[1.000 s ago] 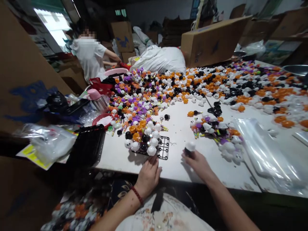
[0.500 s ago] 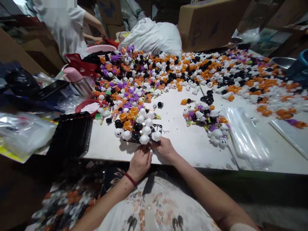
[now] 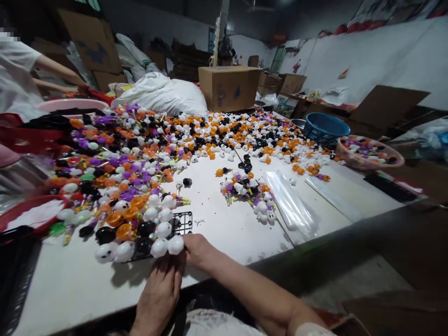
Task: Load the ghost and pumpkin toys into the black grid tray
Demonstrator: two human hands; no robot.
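A black grid rack (image 3: 182, 223) stands at the front of the table, with several round toy tops on it. Among them are white ghost-faced heads (image 3: 105, 252), orange pumpkins (image 3: 126, 232) and black ones. My left hand (image 3: 161, 280) is below the rack's near edge, its fingers together and their tips hidden under the white heads. At the near right corner, my right hand (image 3: 199, 249) is closed beside a white head (image 3: 176, 244). Its fingertips are hidden, so what it grips does not show.
A heap of mixed small toys (image 3: 224, 130) spreads over the table's back. Clear plastic bags (image 3: 292, 205) lie right of a small toy pile (image 3: 250, 191). A blue basket (image 3: 325, 127) and pink basket (image 3: 371, 151) stand far right. A person (image 3: 21, 70) works at far left.
My view has tilted up and turned right, showing more of the room and both far-right baskets. My two hands remain together at the rack's near edge.
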